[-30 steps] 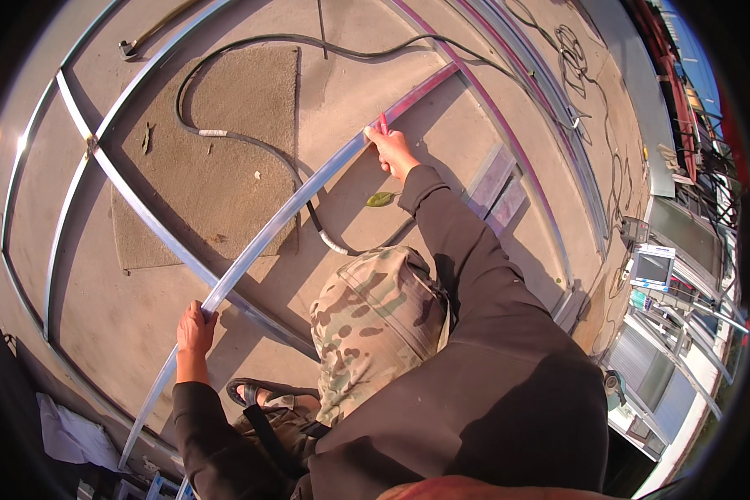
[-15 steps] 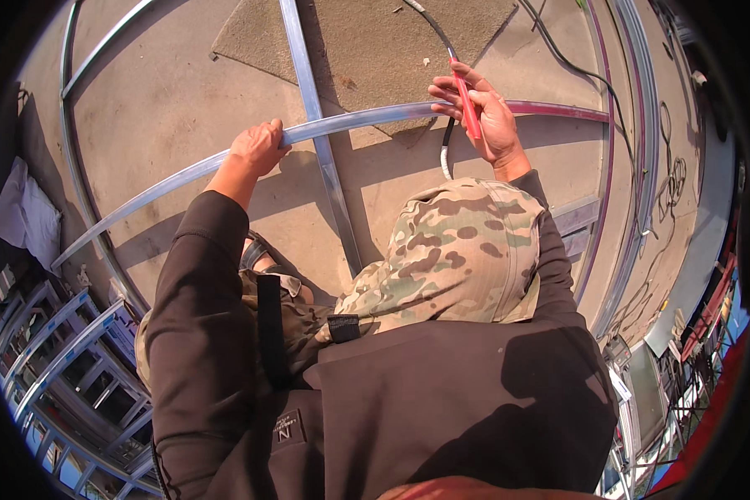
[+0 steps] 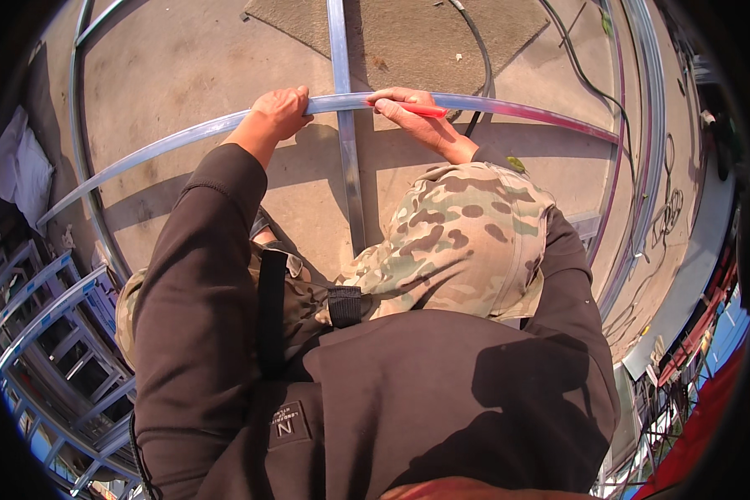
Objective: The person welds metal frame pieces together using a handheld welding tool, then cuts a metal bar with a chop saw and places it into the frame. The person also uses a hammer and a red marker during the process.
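Note:
A long metal tube [image 3: 183,135] runs crosswise in front of me, silvery at the left and reddish toward its right end. My left hand [image 3: 279,115] is wrapped over it, left of where a second metal tube [image 3: 350,171] crosses underneath. Just right of that crossing, my right hand [image 3: 422,127] is closed around a slim red marker [image 3: 421,108]. The marker lies nearly level, its end by my fingers pointing left, close to the long tube. Whether its tip touches the metal I cannot tell.
A brown mat [image 3: 425,46] lies on the floor beyond the tubes, with a black cable [image 3: 587,79] to its right. White sheeting [image 3: 25,162] sits at far left, above stacked metal frames [image 3: 50,308]. Long metal profiles [image 3: 652,125] line the right side.
My right hand has moved left along the tube to beside the crossing. The marker has turned from nearly upright to nearly level. My left hand still grips the tube.

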Action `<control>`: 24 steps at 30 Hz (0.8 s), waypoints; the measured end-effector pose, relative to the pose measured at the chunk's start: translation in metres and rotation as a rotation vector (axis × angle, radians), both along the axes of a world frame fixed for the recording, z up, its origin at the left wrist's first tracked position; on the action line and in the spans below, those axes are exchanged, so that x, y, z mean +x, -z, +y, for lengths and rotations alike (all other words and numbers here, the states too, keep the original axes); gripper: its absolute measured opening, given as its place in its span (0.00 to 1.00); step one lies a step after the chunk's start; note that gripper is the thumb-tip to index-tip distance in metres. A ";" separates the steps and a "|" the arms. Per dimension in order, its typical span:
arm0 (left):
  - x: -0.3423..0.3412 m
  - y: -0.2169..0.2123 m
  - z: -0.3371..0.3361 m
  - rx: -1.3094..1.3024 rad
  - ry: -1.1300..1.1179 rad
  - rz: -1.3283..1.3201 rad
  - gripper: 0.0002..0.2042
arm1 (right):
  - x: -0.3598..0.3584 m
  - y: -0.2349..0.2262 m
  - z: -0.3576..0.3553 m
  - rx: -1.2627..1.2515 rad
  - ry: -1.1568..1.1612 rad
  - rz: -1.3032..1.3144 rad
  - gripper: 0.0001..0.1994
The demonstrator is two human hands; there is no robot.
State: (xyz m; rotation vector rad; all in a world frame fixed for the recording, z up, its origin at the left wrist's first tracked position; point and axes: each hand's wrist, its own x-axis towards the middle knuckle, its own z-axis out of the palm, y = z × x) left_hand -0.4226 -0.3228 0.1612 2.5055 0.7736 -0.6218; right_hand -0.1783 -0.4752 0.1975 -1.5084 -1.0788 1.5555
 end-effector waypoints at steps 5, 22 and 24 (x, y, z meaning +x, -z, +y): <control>0.003 -0.005 -0.004 0.009 -0.005 0.023 0.18 | -0.004 0.005 0.003 -0.054 0.009 -0.096 0.14; 0.003 -0.009 -0.011 0.005 -0.019 -0.012 0.18 | -0.010 0.005 -0.004 0.049 0.009 -0.180 0.14; 0.003 -0.011 -0.013 0.010 -0.019 -0.021 0.19 | -0.010 0.005 -0.005 0.043 0.010 -0.168 0.14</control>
